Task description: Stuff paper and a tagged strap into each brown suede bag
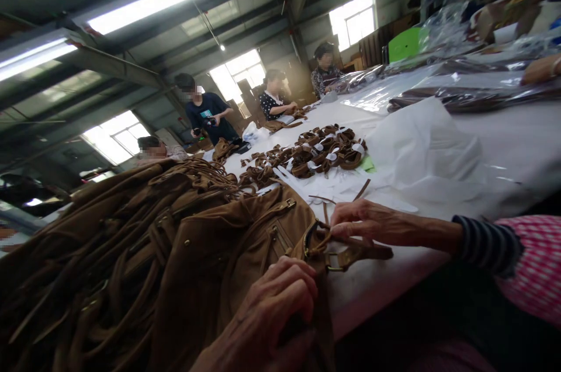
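A brown bag (245, 243) with brass buckles lies in front of me on the table. My left hand (274, 308) rests at its near side, with curled fingers closed on the brown fabric. At the bag's right edge, by the end of a brass zipper (309, 237), my right hand (372, 221) pinches a thin brown cord (322, 237). Beneath that hand a buckled strap (359, 255) sticks out to the right over the white tabletop. The exact grip of the left fingertips is partly hidden.
More brown bags (109, 255) are heaped on the left. Behind lies a pile of rolled brown straps (324, 150) with white wraps. White sheeting (425, 150) and plastic-wrapped goods (473, 94) cover the right. Several people are around the table's far side, one standing (210, 112).
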Motion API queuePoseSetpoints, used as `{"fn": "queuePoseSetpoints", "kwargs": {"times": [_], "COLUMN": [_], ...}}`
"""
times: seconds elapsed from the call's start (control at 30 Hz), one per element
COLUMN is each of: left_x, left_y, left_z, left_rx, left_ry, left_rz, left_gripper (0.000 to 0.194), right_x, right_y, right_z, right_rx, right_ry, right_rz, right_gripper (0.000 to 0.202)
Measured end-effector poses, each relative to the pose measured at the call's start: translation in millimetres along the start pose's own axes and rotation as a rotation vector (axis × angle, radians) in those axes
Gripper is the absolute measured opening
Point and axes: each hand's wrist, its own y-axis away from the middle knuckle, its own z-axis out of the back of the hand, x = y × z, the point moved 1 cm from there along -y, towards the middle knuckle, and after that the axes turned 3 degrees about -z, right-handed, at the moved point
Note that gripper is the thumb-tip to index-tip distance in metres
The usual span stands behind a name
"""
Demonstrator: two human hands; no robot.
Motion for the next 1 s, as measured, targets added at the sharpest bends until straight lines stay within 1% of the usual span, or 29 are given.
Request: {"fn": "queuePoseSetpoints", "kwargs": {"times": [0.03, 0.07, 0.13, 0.17, 0.2, 0.27, 0.33, 0.4, 0.43, 0.5, 0.57, 0.6, 0.63, 0.7, 0.8, 0.9, 1.0], "left_x": [-0.5, -0.6, 2.0, 4.8, 8.3, 15.6, 20.5, 21.8, 21.5, 20.8, 22.5, 24.3, 26.4, 30.6, 34.0, 33.2, 30.0], "left_y": [0.2, 0.6, 1.9, 2.9, 4.0, 5.8, 5.7, 2.4, -0.9, -10.3, -22.5, -28.6, -34.2, -42.0, -45.0, -44.6, -45.9], "left_z": [-0.2, -0.5, -2.5, -4.2, -6.4, -12.0, -21.3, -37.1, -48.1, -74.4, -101.7, -113.4, -123.0, -134.8, -139.5, -139.5, -137.7], "left_rx": [-0.026, -0.061, -0.116, -0.129, -0.127, -0.129, -0.130, -0.169, -0.195, -0.273, -0.316, -0.318, -0.311, -0.316, -0.306, -0.289, -0.335], "left_ry": [-0.027, -0.073, -0.191, -0.244, -0.288, -0.361, -0.449, -0.578, -0.652, -0.788, -0.867, -0.880, -0.879, -0.866, -0.837, -0.797, -0.748], "left_rz": [-0.001, 0.007, 0.062, 0.088, 0.096, 0.065, 0.003, -0.065, -0.104, -0.179, -0.204, -0.211, -0.213, -0.206, -0.165, -0.147, -0.169], "left_gripper": [0.021, 0.022, 0.028, 0.034, 0.041, 0.049, 0.050, 0.049, 0.049, 0.048, 0.045, 0.041, 0.036, 0.023, 0.007, 0.007, 0.008], "right_x": [-1.0, -1.1, 0.9, 2.7, 4.7, 8.3, 10.1, 9.0, 7.0, 0.1, -10.0, -15.8, -21.7, -32.9, -44.4, -49.8, -51.8], "right_y": [-5.7, -11.0, -18.3, -19.2, -18.1, -10.0, 3.3, 16.9, 22.5, 29.5, 30.8, 29.5, 27.0, 18.5, -4.6, -35.4, -55.4], "right_z": [-3.7, -8.9, -21.1, -26.2, -29.4, -28.7, -19.6, -6.4, 0.2, 11.2, 17.7, 19.3, 20.0, 19.8, 18.0, 15.4, 12.4], "right_rx": [-0.035, -0.027, 0.067, 0.116, 0.139, 0.105, 0.057, 0.057, 0.070, 0.088, 0.077, 0.065, 0.052, 0.028, -0.027, -0.107, -0.126], "right_ry": [-0.012, -0.020, -0.011, 0.010, 0.043, 0.138, 0.257, 0.379, 0.431, 0.513, 0.595, 0.645, 0.694, 0.770, 0.831, 0.888, 0.911], "right_rz": [0.036, 0.076, 0.143, 0.169, 0.189, 0.218, 0.232, 0.225, 0.212, 0.190, 0.186, 0.189, 0.195, 0.198, 0.195, 0.125, 0.059], "right_gripper": [0.033, 0.029, 0.019, 0.015, 0.014, 0.017, 0.021, 0.027, 0.030, 0.034, 0.034, 0.034, 0.034, 0.032, 0.030, 0.028, 0.027]}}
